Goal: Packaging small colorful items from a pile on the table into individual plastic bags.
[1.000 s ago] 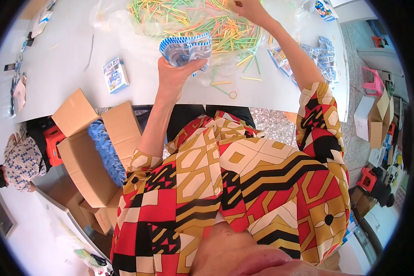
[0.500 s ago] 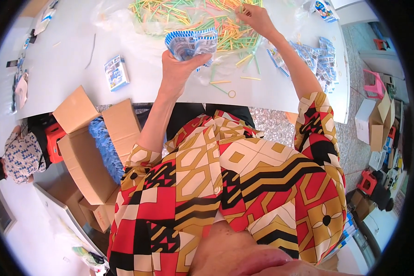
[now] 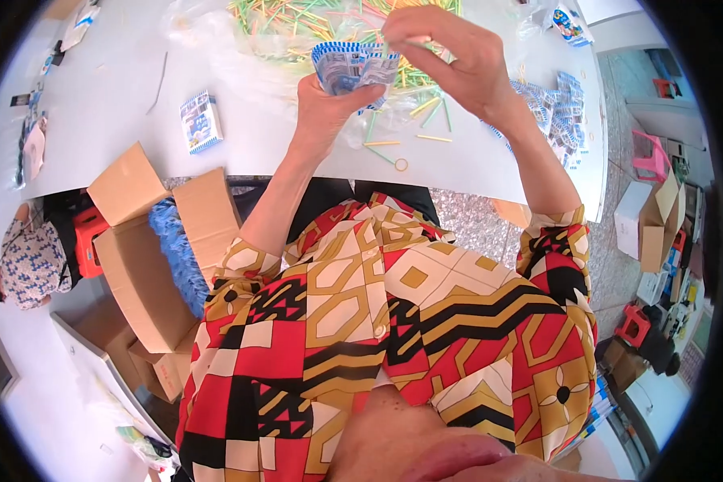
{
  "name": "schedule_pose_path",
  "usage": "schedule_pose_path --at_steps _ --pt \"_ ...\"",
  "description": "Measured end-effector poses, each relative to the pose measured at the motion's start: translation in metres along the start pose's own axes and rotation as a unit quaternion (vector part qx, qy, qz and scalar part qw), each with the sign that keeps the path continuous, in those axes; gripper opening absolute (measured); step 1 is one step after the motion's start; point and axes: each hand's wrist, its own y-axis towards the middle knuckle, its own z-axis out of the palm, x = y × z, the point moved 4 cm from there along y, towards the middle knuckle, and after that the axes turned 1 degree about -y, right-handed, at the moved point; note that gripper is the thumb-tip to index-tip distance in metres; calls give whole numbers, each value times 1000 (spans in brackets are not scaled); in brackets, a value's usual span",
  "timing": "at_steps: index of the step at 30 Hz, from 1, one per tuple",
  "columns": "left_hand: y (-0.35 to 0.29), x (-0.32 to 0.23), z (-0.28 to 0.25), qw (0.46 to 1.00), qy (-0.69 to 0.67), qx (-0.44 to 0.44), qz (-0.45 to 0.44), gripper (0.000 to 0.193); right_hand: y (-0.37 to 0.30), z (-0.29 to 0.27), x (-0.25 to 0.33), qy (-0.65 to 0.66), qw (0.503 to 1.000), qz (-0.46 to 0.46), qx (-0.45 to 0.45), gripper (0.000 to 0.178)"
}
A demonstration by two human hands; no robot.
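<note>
My left hand [image 3: 323,112] grips a blue-and-white printed plastic packet [image 3: 352,68], thumb across its front, its checked mouth spread open at the top. Right beside that mouth is my right hand [image 3: 458,68], thumb and fingers pinched together. Whatever it holds is mostly hidden by the fingers. Behind both hands lies a heap of thin sticks [image 3: 293,22] in green, yellow, orange and pink, on clear plastic sheeting. Several more flat packets [image 3: 566,112] of the same pattern are piled by my right forearm.
A filled packet [image 3: 200,122] lies on the white table [image 3: 249,153] at the left. Loose sticks and a rubber band [image 3: 401,165] are near the front edge. Below left stands an open carton [image 3: 140,273] holding blue packets. Another person [image 3: 28,257] sits at far left.
My right hand has come from the stick heap, toward me and left, to the packet's mouth. My left hand and the packet have shifted slightly right in the picture.
</note>
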Motion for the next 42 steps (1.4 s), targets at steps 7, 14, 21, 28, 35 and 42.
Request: schedule_pose_path --at_steps 7,14,21,28,35,42 --pt "1 -3 0 1000 17 7 17 25 -6 14 -22 129 974 178 53 6" --pt "4 -3 0 999 28 12 37 23 1 15 -26 298 950 71 61 5" --pt "11 -5 -1 998 31 8 46 23 0 13 -39 205 944 247 82 19" --pt "12 -14 -11 999 -14 -24 47 27 2 14 -53 145 983 113 27 22" --pt "11 -17 -20 998 -6 -41 38 29 -38 37 -144 -147 981 -5 127 19" --pt "6 -16 -19 999 5 -43 28 30 -40 83 -145 -204 961 -9 185 26"
